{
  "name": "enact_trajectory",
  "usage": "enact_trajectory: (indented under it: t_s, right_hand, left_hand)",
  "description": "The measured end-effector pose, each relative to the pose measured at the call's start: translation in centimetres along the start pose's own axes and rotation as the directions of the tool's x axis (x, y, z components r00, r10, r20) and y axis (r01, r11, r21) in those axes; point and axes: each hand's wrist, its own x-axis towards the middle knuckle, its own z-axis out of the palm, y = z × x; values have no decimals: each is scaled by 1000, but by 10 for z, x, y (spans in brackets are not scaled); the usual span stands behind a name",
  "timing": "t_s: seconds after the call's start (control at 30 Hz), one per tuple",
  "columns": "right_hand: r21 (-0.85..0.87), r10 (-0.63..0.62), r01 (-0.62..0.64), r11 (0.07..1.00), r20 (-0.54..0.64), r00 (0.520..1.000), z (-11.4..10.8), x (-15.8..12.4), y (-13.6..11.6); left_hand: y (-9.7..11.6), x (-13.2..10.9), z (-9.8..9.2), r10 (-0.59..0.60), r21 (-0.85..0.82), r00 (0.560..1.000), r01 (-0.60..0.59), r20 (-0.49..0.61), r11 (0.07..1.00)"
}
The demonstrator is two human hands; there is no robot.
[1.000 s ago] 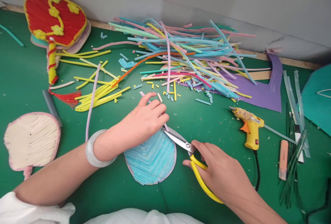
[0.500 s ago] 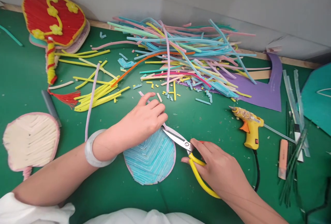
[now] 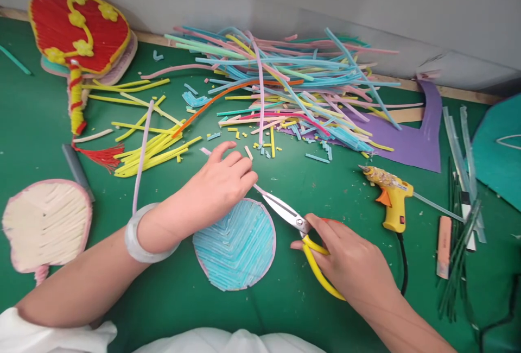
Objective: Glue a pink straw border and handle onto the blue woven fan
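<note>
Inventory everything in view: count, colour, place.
Scissors: one, silver and yellow, front centre.
Held strip: one, lilac, by scissor tips.
Loose strip: one, lilac, left of centre.
Round panel: one, blue, front centre.
Strip heap: one, mixed colours, back centre.
Yellow strips: many, yellow, centre left.
Offcuts: many, mixed, before the heap.
Fan: one clearly, red and yellow, back left.
Cream panel: one, cream, left.
Rod: one, grey, left.
Glue gun: one, yellow, right.
Clear sticks: several, clear, far right.
Wires: bundle, green, right.
Block: one, orange, right.
Cut sheets: two, purple and teal, right.
Table: one, green, underneath.
Wall: one, grey, back.
Sleeve: one, white, bottom left.
Bangle: one, white, front left.
Left hand: one, bare, on held strip.
Right hand: one, bare, around scissors.
</note>
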Motion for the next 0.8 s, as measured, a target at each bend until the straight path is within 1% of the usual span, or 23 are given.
enact_trajectory:
  t_s: [0.1,0.17,0.23,0.37,0.47,0.53,0.57,0.6,0.63,0.67,0.7,0.73,0.8]
  right_hand:
    - [-8,164,-164,986,-12,986,-5,-1,9]
    - [-8,280,-280,960,5,960,-5,-2,18]
    - [21,356,-357,934,34,934,-2,-5,28]
    - [85,381,-385,919,59,923,6,-11,40]
    - [-2,378,-378,926,43,925,4,-16,42]
    - [-64,349,-347,936,18,937,-4,-18,40]
    - [-65,338,-338,939,-9,941,-8,-19,38]
    - [-35,340,-341,939,-43,940,-12,-20,33]
    - [35,359,-357,933,-76,930,-16,-22,27]
    - [146,393,-378,914,-93,915,-19,-23,19]
    - [288,436,-397,872,-85,896,-19,-24,8]
    - [446,470,-404,798,-43,882,-18,-25,-3]
    - [709,459,-397,583,116,881,-11,-26,-27]
  left_hand:
    - [-4,-2,-4,-52,17,998,53,-27,998]
    - [-5,-2,-5,-95,46,995,96,-19,994]
    - [-5,-2,-3,-129,61,992,130,-15,990]
    - [-2,-2,-1,-145,8,988,145,-55,989]
    - [3,-3,-7,-159,-65,982,153,-104,986]
    - [9,-9,-15,-202,-122,971,187,-125,975]
    - [12,-13,-20,-231,-153,964,211,-129,965]
    - [16,-19,-25,-262,-185,957,237,-125,954]
    - [21,-27,-29,-297,-219,948,267,-116,939]
    - [26,-35,-33,-337,-258,936,303,-99,917]
    - [31,-45,-36,-385,-302,920,347,-74,888]
    - [37,-56,-38,-438,-347,897,397,-48,850]
    - [48,-80,-36,-566,-433,824,523,35,735]
